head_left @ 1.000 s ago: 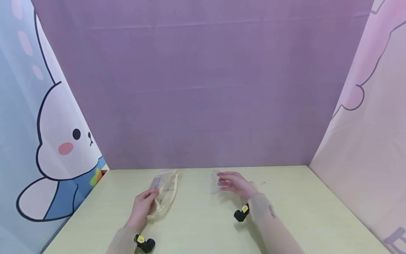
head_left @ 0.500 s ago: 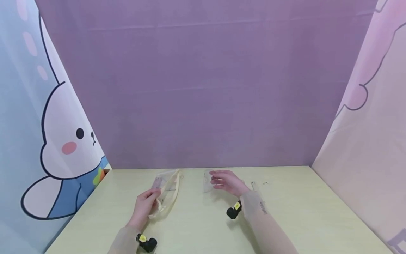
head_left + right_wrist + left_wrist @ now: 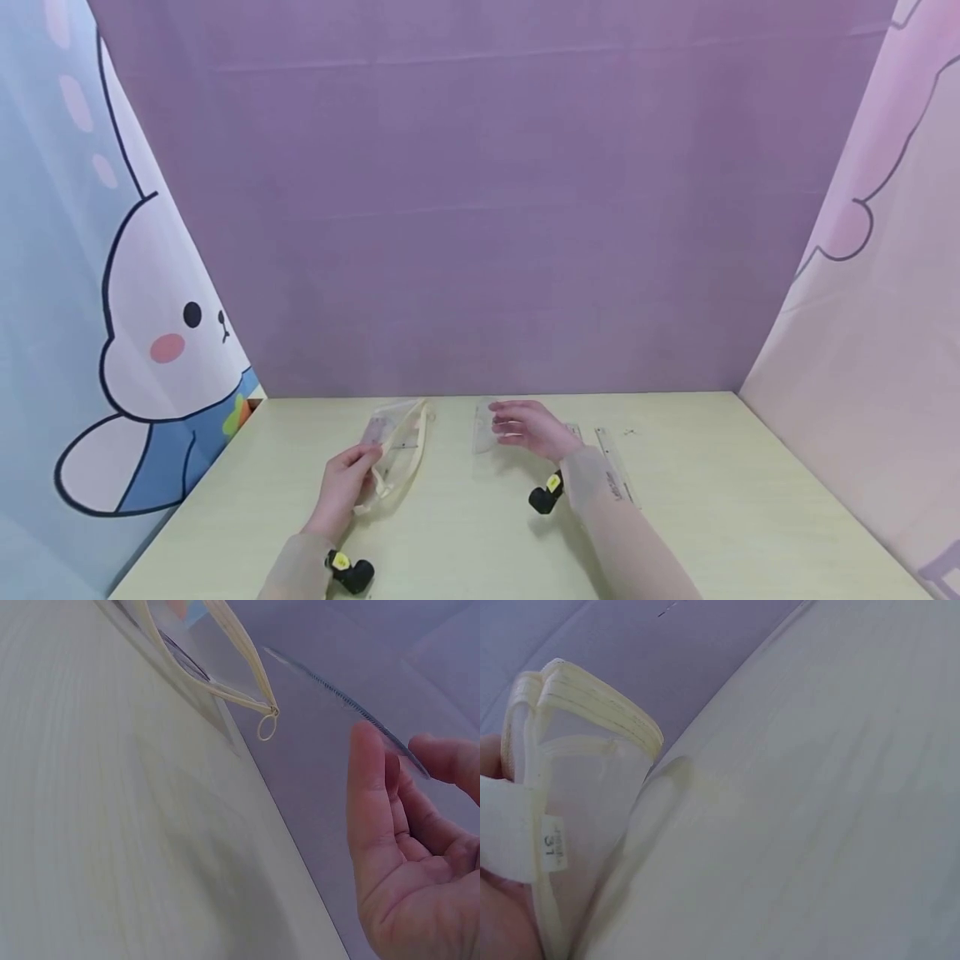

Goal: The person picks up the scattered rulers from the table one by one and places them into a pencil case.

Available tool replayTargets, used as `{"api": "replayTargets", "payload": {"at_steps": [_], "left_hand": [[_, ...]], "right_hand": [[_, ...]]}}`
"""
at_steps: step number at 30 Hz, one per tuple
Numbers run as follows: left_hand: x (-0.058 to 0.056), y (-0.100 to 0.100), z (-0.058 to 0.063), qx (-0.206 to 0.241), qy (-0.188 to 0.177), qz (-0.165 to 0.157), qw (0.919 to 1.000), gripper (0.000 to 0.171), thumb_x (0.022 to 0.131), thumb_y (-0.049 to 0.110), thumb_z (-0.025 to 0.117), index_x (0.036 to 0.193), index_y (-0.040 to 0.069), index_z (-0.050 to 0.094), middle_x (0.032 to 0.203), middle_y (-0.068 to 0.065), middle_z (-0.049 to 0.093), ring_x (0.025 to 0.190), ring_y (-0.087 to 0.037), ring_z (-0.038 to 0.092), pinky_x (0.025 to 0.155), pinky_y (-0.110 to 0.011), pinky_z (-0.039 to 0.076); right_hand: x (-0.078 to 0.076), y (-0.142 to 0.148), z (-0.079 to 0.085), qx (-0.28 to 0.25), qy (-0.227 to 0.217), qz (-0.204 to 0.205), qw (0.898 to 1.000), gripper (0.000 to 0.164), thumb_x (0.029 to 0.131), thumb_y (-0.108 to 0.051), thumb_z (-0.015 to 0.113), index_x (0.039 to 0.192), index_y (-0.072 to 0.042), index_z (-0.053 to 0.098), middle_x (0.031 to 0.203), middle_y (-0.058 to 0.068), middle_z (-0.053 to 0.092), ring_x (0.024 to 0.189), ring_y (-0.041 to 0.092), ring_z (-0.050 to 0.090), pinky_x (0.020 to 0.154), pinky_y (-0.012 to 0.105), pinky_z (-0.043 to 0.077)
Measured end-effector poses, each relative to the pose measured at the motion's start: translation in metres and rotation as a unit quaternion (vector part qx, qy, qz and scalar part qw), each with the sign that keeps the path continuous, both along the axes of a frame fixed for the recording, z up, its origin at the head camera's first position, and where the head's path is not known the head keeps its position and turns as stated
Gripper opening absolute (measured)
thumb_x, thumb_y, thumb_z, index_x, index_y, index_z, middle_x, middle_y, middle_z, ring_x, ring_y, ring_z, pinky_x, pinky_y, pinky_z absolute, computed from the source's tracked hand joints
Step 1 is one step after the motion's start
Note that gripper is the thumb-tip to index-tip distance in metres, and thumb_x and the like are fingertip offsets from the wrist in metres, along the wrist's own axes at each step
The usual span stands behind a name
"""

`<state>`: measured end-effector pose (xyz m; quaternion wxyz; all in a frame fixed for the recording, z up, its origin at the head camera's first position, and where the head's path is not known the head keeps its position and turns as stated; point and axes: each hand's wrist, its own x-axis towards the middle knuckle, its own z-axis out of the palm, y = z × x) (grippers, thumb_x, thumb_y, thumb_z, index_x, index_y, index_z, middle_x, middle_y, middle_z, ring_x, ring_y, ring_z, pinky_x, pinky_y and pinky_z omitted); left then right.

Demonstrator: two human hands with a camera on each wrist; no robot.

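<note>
In the head view, my left hand (image 3: 347, 487) grips a translucent zip pouch (image 3: 408, 467) with cream trim by its near left side. The pouch's mouth gapes toward the right, and a flat clear piece (image 3: 377, 429) with dark marks shows inside. The left wrist view has the pouch's corner (image 3: 592, 780) and its white tag. My right hand (image 3: 528, 429) pinches a thin clear plastic drawing ruler (image 3: 483, 427) between thumb and fingers. Seen nearly edge-on in the right wrist view, this ruler (image 3: 345, 697) has tick marks; its full outline is hard to tell. It is apart from the pouch.
A clear straight ruler (image 3: 615, 467) lies on the pale table (image 3: 465, 533), partly behind the right forearm. Another marked clear piece (image 3: 573, 430) shows beside the right wrist. A small dark mark (image 3: 630, 432) is farther right. A purple cloth backdrop (image 3: 480, 208) rises behind the table.
My right hand has moved left with the clear drawing ruler, closer to the pouch. More of the straight ruler on the table shows. The left hand keeps its hold; the head view has shifted slightly.
</note>
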<state>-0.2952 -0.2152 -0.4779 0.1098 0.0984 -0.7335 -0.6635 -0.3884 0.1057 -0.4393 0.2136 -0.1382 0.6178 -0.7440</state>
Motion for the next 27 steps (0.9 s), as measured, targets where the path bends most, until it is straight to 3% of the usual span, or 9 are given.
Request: {"api": "replayTargets", "payload": {"at_steps": [9,16,27], "left_hand": [[-0.002,0.001,0.001,-0.007,0.01,0.01,0.9999,0.031,0.092,0.023,0.066,0.11,-0.002,0.067,0.083,-0.001,0.058,0.068,-0.011,0.051,0.06,-0.023,0.045],[-0.003,0.003,0.005,0.01,0.018,0.008,0.9998,0.029,0.091,0.021,0.067,0.108,-0.003,0.067,0.078,-0.001,0.056,0.065,-0.01,0.05,0.059,-0.023,0.045],[-0.004,0.004,0.005,0.015,0.019,0.015,0.9996,0.029,0.091,0.02,0.067,0.106,-0.005,0.067,0.079,-0.004,0.056,0.064,-0.011,0.05,0.058,-0.023,0.047]], "right_hand": [[-0.002,-0.016,0.002,0.001,-0.001,0.011,1.0,0.039,0.096,-0.002,0.053,0.131,0.012,0.049,0.089,0.003,0.062,0.083,0.013,0.063,0.081,0.034,0.053],[-0.004,-0.031,0.001,0.009,0.002,0.022,1.0,0.037,0.097,-0.002,0.052,0.129,0.015,0.049,0.083,0.001,0.063,0.077,0.011,0.063,0.08,0.034,0.053],[-0.004,-0.055,0.003,0.013,-0.011,0.0,1.0,0.034,0.097,-0.003,0.054,0.125,0.016,0.051,0.086,0.005,0.062,0.075,0.013,0.065,0.072,0.028,0.055]]}}
